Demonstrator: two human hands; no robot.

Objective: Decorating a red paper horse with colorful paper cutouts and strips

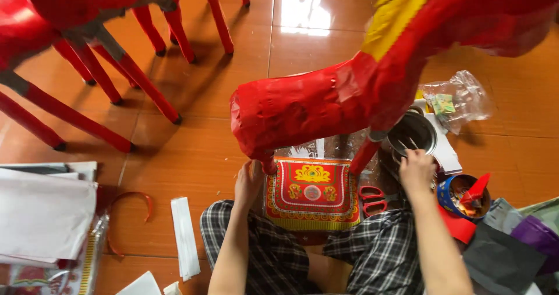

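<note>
Orange tiled floor [192,132]: red paper horse [326,100] standing lengthwise before me, my left hand [249,184] curled around its rear leg [268,164], my right hand [416,170] nearer the metal pot [412,133], fingertips pinched over its rim.

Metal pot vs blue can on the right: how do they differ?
The metal pot is plain silver; the blue can has a coloured, patterned wall. The metal pot is wider than the blue can. The right hand reaches into the metal pot's near rim; the blue can is untouched and holds red paper scraps. The metal pot lies farther from the person than the blue can. Both stand upright and open on the floor.
</note>
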